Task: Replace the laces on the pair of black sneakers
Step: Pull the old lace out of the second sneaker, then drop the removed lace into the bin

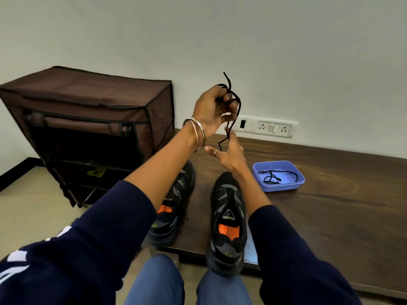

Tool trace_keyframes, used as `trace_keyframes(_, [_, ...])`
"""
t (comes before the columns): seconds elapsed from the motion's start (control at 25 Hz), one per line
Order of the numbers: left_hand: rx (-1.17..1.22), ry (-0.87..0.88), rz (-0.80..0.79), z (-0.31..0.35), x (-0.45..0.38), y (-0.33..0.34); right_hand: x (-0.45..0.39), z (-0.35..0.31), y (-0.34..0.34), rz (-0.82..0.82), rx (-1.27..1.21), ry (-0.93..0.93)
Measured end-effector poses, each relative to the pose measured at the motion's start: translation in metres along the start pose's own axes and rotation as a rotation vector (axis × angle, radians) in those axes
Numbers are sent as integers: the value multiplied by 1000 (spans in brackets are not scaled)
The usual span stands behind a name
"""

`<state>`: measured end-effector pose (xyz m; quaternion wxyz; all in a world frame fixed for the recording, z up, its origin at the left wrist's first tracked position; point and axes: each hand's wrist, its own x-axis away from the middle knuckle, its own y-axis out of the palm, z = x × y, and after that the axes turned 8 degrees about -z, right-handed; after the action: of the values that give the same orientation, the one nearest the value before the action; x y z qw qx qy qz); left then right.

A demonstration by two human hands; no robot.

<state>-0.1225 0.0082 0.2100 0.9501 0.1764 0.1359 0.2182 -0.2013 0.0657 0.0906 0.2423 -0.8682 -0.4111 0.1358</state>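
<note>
The person's left hand (210, 110) is raised above the surface (330, 205), its fingers curled round a bunched black lace (234, 100); one end of the lace is sticking up above the fist and the rest is hanging down in kinked loops toward the right hand (230, 154). The right hand is sitting lower, just under the left wrist, with its fingers spread and relaxed; the dangling end of the lace is reaching its fingertips, though whether they are pinching it cannot be told. Two metal bangles (198, 134) are circling the left wrist, and a ring (216, 152) is showing on a finger of the right hand. Both arms are wearing dark blue sleeves (92, 234). Below the hands, the pair of black sneakers is standing on the near edge of the dark wooden surface, toes pointing away: the left sneaker (176, 194), partly hidden by the left forearm, is showing laces, while the right sneaker (228, 219) is showing bare eyelets and an orange insole. To the right of the sneakers, a blue tray (297, 183) is holding another black lace (273, 176). A white socket strip (266, 127) is running along the wall behind, and a brown fabric shoe rack (88, 119) is standing on the floor at left.
</note>
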Motion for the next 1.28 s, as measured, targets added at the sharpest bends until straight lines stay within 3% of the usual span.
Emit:
trace_keyframes(0.12, [24,-55,64,11,22,-15,13,-14,23,-1,-169,-44])
trace_keyframes(0.24, [-47,3,229,11,43,-38,40,-23,30,-234,-395,-52])
trace_keyframes(0.32, [-412,89,419,7,59,-58,63,-29,23,-344,-279,-70])
trace_keyframes(0.4, [-1047,75,553,2,76,-85,75,-35,6,-335,-91,-97])
trace_keyframes(0.48, [-1470,-33,517,-6,97,-108,89,-52,-14,-271,-50,-144])
trace_keyframes(0.56, [-1566,-186,318,-9,117,-116,104,-76,-30,-206,-104,-276])
trace_keyframes(0.68, [-1384,-220,-80,-10,146,-102,112,-99,-21,-192,-410,-358])
trace_keyframes(0.8, [-952,-147,-193,-15,165,-80,109,-105,12,-253,-931,-224])
trace_keyframes(0.88, [-673,-153,-235,-21,177,-77,107,-106,32,-226,-1064,-183])
trace_keyframes(0.96, [-553,-182,-229,-27,187,-81,103,-109,46,-224,-1188,-147])
trace_keyframes(1.04, [-578,-201,-147,-32,195,-89,97,-115,61,-273,-1278,-91])
trace_keyframes(1.16, [-599,-193,6,-40,203,-107,89,-119,81,-331,-1308,-22])
trace_keyframes(1.28, [-461,-124,108,-35,214,-143,78,-112,102,-347,-1272,84])
